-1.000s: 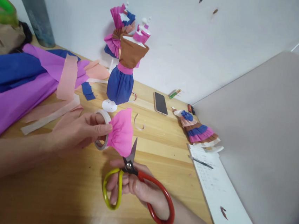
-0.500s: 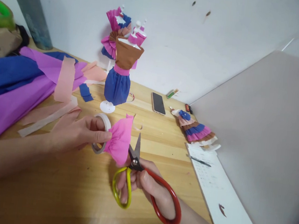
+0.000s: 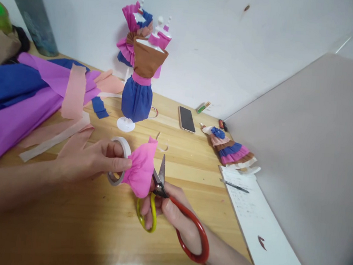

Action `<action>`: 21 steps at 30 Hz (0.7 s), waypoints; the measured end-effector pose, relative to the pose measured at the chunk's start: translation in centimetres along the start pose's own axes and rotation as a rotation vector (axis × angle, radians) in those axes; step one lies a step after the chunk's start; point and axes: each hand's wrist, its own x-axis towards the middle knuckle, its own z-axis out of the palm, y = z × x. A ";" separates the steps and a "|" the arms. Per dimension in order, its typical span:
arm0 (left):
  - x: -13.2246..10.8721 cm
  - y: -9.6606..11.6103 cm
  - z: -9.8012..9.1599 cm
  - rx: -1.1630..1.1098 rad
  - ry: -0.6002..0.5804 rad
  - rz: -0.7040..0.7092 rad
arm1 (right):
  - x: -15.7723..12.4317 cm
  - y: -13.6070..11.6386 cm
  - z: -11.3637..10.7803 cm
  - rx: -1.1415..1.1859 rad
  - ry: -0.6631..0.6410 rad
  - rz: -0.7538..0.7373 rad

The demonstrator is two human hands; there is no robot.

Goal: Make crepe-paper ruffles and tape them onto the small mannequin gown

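Observation:
My left hand (image 3: 99,160) pinches a gathered piece of pink crepe paper (image 3: 142,166) between thumb and fingers, and a roll of white tape (image 3: 126,145) hangs around its fingers. In my right hand (image 3: 178,212) is a pair of scissors (image 3: 159,189) with one red and one yellow handle. Their blades are parted and point away from me, close to the right edge of the pink piece. Whether a blade touches the paper I cannot tell. Beyond my hands stands a small dress form (image 3: 142,79) wearing a brown top, pink waistband and blue skirt.
Purple and blue crepe paper (image 3: 26,97) lies at the left, with pale pink strips beside it. A phone (image 3: 186,119), a layered paper dress (image 3: 229,146) and a white sheet (image 3: 261,228) with a pen (image 3: 236,187) are on the right. A bottle (image 3: 30,10) stands at the back left.
The yellow scissor handle has drawn up nearer the red one, and the blades look slightly closer together. My left hand keeps its grip. The view has shifted slightly.

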 end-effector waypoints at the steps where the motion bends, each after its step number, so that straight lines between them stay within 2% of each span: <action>1: 0.0 0.2 0.1 0.027 -0.009 -0.023 | 0.0 0.1 0.0 0.003 0.003 -0.010; 7: 0.0 0.7 0.8 0.007 -0.056 -0.104 | -0.1 0.3 0.1 -0.014 0.048 -0.032; 21: -0.2 -0.2 1.1 -0.011 -0.062 -0.123 | 0.2 0.8 0.1 -0.158 0.064 -0.023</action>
